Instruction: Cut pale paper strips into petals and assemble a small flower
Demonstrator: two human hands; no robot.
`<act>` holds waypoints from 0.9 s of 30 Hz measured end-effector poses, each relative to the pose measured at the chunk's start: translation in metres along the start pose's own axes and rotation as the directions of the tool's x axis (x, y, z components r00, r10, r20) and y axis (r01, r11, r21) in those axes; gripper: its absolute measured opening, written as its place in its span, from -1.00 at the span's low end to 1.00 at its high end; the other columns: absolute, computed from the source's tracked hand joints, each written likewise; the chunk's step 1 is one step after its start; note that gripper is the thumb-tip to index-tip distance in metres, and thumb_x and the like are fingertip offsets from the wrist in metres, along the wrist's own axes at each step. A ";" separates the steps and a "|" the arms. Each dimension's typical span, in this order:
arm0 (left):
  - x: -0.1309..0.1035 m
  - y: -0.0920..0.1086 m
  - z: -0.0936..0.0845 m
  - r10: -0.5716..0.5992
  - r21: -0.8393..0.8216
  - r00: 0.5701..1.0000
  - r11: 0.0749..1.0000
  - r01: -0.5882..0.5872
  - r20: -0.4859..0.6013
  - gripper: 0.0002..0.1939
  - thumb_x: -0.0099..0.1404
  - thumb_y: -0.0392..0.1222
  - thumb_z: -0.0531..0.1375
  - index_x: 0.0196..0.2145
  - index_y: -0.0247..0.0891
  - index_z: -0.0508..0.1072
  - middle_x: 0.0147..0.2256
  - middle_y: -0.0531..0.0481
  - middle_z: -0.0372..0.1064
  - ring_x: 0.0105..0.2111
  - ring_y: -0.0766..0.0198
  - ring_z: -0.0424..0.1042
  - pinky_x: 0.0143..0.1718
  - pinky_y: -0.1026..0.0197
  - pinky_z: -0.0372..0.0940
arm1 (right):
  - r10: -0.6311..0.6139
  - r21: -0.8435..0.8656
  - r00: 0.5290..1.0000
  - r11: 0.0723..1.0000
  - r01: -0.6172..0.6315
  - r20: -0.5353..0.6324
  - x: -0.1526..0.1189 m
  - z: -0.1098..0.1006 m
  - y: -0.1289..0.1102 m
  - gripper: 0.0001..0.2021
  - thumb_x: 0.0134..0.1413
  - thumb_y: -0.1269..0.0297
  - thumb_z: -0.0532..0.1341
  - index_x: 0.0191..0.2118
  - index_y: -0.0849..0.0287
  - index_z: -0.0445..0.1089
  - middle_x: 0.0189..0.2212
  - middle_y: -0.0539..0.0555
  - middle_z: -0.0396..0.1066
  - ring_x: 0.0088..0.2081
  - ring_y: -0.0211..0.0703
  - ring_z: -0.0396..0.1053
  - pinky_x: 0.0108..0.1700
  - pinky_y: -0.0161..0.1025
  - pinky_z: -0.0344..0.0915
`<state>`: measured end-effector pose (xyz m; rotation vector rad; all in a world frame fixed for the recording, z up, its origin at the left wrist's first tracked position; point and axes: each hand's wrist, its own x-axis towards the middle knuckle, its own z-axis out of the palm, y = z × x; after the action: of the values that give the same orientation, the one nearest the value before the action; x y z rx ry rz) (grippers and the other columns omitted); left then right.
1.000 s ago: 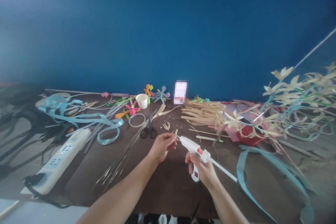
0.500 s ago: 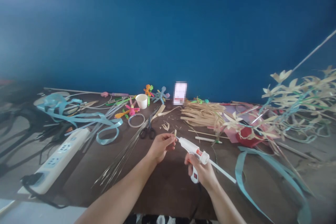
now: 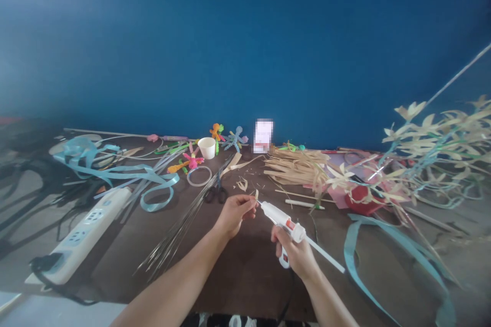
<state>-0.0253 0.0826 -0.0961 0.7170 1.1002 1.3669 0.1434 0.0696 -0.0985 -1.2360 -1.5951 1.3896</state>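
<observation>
My left hand (image 3: pixel 238 213) is closed in a pinch on a small pale strip (image 3: pixel 257 194) whose tip sticks up past the fingertips. My right hand (image 3: pixel 293 248) grips a white hot glue gun (image 3: pixel 278 216) by its handle, with a long glue stick (image 3: pixel 328 256) poking out of the back. The gun's nozzle points left and sits right by the left fingertips; whether it touches the strip I cannot tell. Beyond the left hand lie dark-handled scissors (image 3: pixel 218 190) and curled pale scraps (image 3: pixel 242 185).
A white power strip (image 3: pixel 86 235) and blue ribbon (image 3: pixel 157 173) lie to the left, beside thin wires (image 3: pixel 176 237). A paper cup (image 3: pixel 207 148) and a clear ring (image 3: pixel 199 176) stand behind. Dried tan strips (image 3: pixel 299 166) and pale flowers (image 3: pixel 410 112) spread to the right.
The glue gun has shifted very slightly, its rear end dipping a little. The left hand keeps its pinch in the same place.
</observation>
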 end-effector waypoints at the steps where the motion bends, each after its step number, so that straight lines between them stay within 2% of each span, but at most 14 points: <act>1: 0.000 0.000 0.000 0.000 -0.001 1.000 1.000 0.000 0.001 -0.77 -0.08 -0.11 0.25 -0.50 -0.36 0.45 -0.55 -0.01 0.34 -0.58 0.44 0.25 -0.56 0.35 0.18 | 0.002 0.000 1.000 1.000 -0.002 -0.003 0.000 0.000 -0.001 -0.58 -0.11 -0.05 0.05 -0.62 0.26 0.23 -0.87 -0.06 0.12 -0.82 -0.43 0.01 -0.77 -0.46 -0.05; 10: -0.001 0.002 0.001 -0.003 -0.008 1.000 1.000 0.003 0.028 -0.77 -0.07 -0.11 0.24 -0.51 -0.36 0.44 -0.56 -0.01 0.32 -0.60 0.45 0.23 -0.56 0.35 0.17 | -0.003 -0.051 0.998 0.999 0.000 -0.062 -0.001 0.001 0.006 -0.61 -0.09 -0.03 0.05 -0.64 0.23 0.20 -0.84 -0.06 0.14 -0.80 -0.42 0.05 -0.74 -0.45 0.00; 21: 0.000 0.000 0.000 -0.009 0.011 1.000 1.000 0.009 0.000 -0.76 -0.08 -0.09 0.24 -0.52 -0.36 0.44 -0.55 -0.01 0.33 -0.62 0.45 0.22 -0.58 0.35 0.16 | -0.003 -0.043 0.999 0.999 0.001 -0.039 -0.001 -0.002 0.005 -0.57 -0.14 -0.09 0.05 -0.64 0.22 0.23 -0.84 -0.04 0.17 -0.79 -0.38 0.09 -0.75 -0.43 0.03; 27: 0.001 0.000 0.000 -0.013 0.000 1.000 1.000 0.013 -0.008 -0.75 -0.08 -0.09 0.24 -0.51 -0.36 0.44 -0.56 -0.02 0.32 -0.61 0.45 0.23 -0.58 0.36 0.17 | -0.036 -0.031 0.998 0.999 0.035 -0.046 -0.003 -0.002 0.004 -0.64 -0.09 0.00 0.07 -0.63 0.22 0.19 -0.83 -0.06 0.14 -0.78 -0.40 0.07 -0.72 -0.43 0.01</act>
<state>-0.0253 0.0832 -0.0958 0.7037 1.1097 1.3592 0.1466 0.0672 -0.1015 -1.2425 -1.6039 1.3102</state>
